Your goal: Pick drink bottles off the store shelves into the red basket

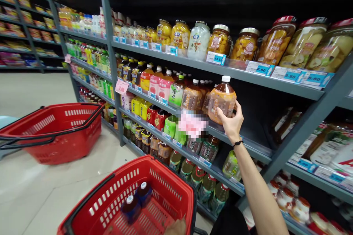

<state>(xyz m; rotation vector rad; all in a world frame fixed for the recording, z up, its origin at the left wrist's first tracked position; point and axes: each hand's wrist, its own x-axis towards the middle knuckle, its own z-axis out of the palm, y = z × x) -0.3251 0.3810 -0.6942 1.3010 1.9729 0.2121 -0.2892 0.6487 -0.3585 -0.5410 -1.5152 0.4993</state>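
My right hand is wrapped round a large bottle of brown drink with an orange label and white cap. It holds the bottle upright at the front of the middle drinks shelf, beside similar orange-labelled bottles. Whether the bottle's base touches the shelf is hard to see. Below stands a red shopping basket with two dark bottles with white caps in it. At the basket's near side, what appears to be my left hand shows only as a blurred patch, its fingers not readable.
Another red basket with black handles sits on the floor to the left. Glass jars of fruit line the shelf above my right hand. A slanting shelf upright stands right of it, and a pink price sign hangs in front.
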